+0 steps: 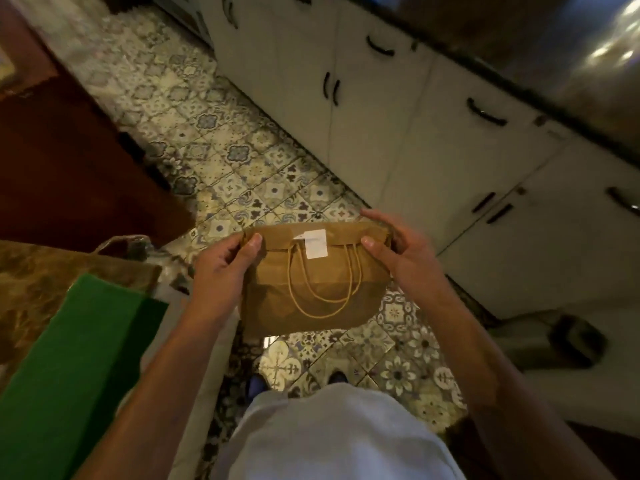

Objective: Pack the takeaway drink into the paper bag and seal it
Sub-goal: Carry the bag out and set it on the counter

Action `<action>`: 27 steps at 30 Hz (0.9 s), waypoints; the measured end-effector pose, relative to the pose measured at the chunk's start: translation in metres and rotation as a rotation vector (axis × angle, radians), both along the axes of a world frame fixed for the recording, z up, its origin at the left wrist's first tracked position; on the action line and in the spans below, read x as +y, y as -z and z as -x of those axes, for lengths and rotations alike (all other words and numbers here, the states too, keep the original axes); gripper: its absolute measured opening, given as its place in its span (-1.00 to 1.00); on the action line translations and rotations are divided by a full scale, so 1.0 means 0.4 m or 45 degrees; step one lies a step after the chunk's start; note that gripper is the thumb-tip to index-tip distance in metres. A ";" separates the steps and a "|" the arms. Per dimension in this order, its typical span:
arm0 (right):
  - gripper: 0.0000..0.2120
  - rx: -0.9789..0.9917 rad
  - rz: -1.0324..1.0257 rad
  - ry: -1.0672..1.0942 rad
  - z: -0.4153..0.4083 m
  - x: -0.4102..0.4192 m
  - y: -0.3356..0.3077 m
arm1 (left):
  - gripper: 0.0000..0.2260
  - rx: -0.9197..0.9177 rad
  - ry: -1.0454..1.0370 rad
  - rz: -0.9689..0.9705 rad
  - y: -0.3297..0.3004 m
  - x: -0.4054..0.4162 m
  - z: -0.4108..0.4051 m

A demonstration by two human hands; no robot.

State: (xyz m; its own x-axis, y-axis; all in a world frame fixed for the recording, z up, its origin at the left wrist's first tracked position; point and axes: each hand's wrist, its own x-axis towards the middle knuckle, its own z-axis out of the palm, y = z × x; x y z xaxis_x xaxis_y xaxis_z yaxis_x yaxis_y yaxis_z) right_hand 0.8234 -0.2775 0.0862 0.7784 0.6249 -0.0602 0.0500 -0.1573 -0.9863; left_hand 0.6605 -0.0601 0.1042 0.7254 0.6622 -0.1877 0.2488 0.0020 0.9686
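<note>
A brown paper bag (277,299) hangs in the air in front of me, above the patterned floor. Its top is folded over, and a white sticker (316,243) lies across the fold. Two cord handles (322,289) dangle down its near face. My left hand (225,261) pinches the folded top at its left end. My right hand (391,247) grips the right end of the fold, fingers over the far side and thumb on the near side. The drink is hidden; nothing of it shows outside the bag.
White cabinets (398,140) with dark handles run under a dark counter (571,64) on the right. A green mat (79,368) lies on a brown patterned surface (41,271) at my left. A dark wooden piece (62,161) stands further left. Patterned floor tiles (242,161) stretch ahead.
</note>
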 end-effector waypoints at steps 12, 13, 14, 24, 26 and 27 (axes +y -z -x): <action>-0.69 -0.087 -0.056 0.515 -0.276 -0.175 -0.027 | -0.64 -0.178 0.442 -0.118 -0.043 -0.068 -0.511; -0.69 -0.102 -0.048 0.545 -0.300 -0.171 -0.032 | -0.64 -0.184 0.472 -0.124 -0.042 -0.059 -0.550; -0.69 -0.110 -0.043 0.565 -0.325 -0.167 -0.037 | -0.66 -0.186 0.500 -0.124 -0.041 -0.049 -0.589; -0.69 -0.284 0.002 0.749 -0.571 -0.114 -0.092 | -0.79 -0.236 0.763 -0.095 -0.096 0.038 -0.966; -0.70 -0.352 0.032 0.793 -0.610 -0.109 -0.106 | -0.79 -0.252 0.802 -0.088 -0.109 0.041 -1.028; -0.70 -0.358 0.051 0.826 -0.630 -0.107 -0.111 | -0.79 -0.268 0.826 -0.095 -0.116 0.040 -1.060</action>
State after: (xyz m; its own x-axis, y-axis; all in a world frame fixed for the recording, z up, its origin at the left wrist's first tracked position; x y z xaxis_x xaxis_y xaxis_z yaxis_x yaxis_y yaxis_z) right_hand 1.0756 -0.3205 0.1306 0.9823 0.0315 0.1846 0.1860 -0.2774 -0.9426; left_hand 1.0843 -0.0441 0.1507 0.9957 0.0871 0.0304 -0.0168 -0.1526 0.9881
